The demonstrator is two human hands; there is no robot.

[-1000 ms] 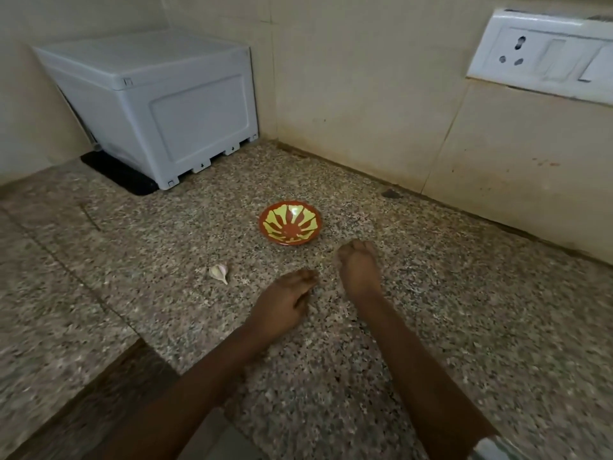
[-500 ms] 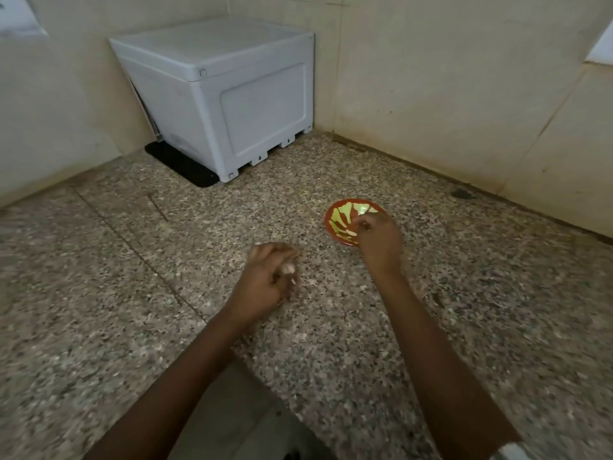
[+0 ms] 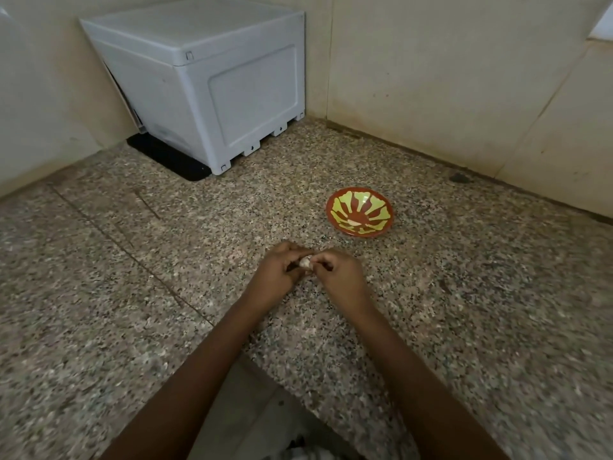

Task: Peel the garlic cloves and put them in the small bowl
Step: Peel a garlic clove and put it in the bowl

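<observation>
- We see the left hand (image 3: 278, 271) and the right hand (image 3: 342, 277) meeting above the speckled counter (image 3: 471, 293), with 1 garlic clove (image 3: 306, 262) between their fingertips.
- Both hands are closed on the clove: the left curls its fingers round 1 side and the right pinches the other. Only a pale patch of the clove shows.
- We judge the clove light and firm, and its skin dry, papery and apt to tear in flakes. Once bare it will likely be slick and a little sticky.
- We would steady its body with 1 hand and pick at an end with a nail of the other.
- The small bowl (image 3: 332, 216) stands near, beyond the right hand. A pale sliver lies in it, but we cannot tell what it is.
</observation>
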